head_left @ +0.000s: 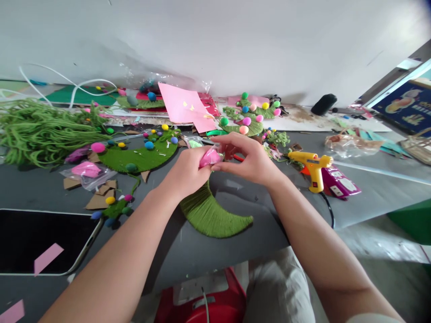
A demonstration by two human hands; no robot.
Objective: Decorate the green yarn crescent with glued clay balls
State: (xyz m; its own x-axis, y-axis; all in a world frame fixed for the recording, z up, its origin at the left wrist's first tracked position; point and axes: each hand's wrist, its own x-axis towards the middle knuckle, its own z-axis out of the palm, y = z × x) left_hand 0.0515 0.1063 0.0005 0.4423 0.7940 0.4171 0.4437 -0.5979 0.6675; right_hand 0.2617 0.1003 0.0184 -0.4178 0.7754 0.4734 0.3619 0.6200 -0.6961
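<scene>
My left hand [193, 168] is closed around a small clear plastic bag [211, 157] with soft pink material inside. At the bag's right end, my right hand [245, 157] has its thumb and curled fingers on the plastic, the index finger arched above. Directly below my hands lies a crescent [215, 213] wrapped in green yarn, its upper tip hidden behind my left hand. To the left rests another green crescent [141, 157] dotted with coloured pompoms. Near it is a second clear bag [86, 170] of pink material.
A yellow glue gun [311, 166] stands at right beside a purple packet [340, 181]. Green yarn [43, 134] is heaped at left, above a phone [43, 240]. Pink paper [183, 105], cardboard scraps [101, 197] and pompom-covered pieces [259, 110] clutter the back. A red stool [202, 300] is below.
</scene>
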